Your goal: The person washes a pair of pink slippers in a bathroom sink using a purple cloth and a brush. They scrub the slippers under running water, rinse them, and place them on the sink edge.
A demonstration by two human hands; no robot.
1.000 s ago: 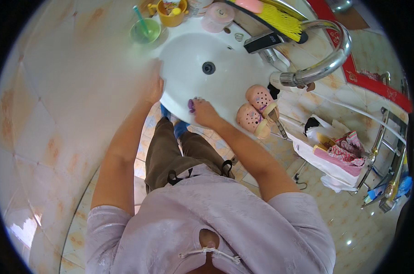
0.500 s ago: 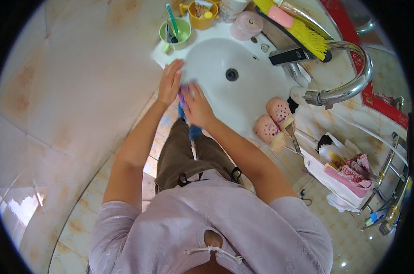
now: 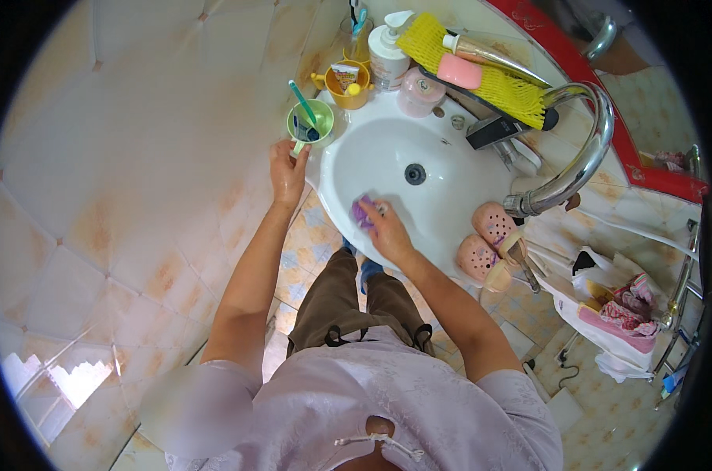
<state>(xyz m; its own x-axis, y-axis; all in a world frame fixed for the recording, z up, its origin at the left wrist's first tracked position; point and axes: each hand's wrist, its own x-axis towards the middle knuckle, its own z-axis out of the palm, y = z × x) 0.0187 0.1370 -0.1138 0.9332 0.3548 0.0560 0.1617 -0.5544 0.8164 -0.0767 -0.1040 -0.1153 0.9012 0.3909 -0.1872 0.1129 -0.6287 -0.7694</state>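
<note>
My left hand (image 3: 288, 174) is at the left rim of the sink, its fingers closed round the handle of a light green cup (image 3: 324, 114). In that cup stand a green toothbrush (image 3: 302, 102) and a darker brush-like item. My right hand (image 3: 393, 235) is over the near side of the white sink (image 3: 450, 228), gripping a small crumpled purple scrubber (image 3: 364, 212). Its exact make is partly hidden by the fingers. The sink's dark drain (image 3: 415, 174) lies beyond my right hand.
A yellow cup (image 3: 348, 97), white pump bottle (image 3: 389, 59) and pink jar (image 3: 420, 93) line the back rim. Pink soap (image 3: 459, 72) rests on a yellow textured mat (image 3: 426, 43). The chrome faucet (image 3: 599, 149) arches at right, above two pink clogs (image 3: 495, 224).
My hands, close together before, are now apart. The left has reached the green cup's handle; the right has moved over the sink with the purple scrubber. The view has shifted too.
</note>
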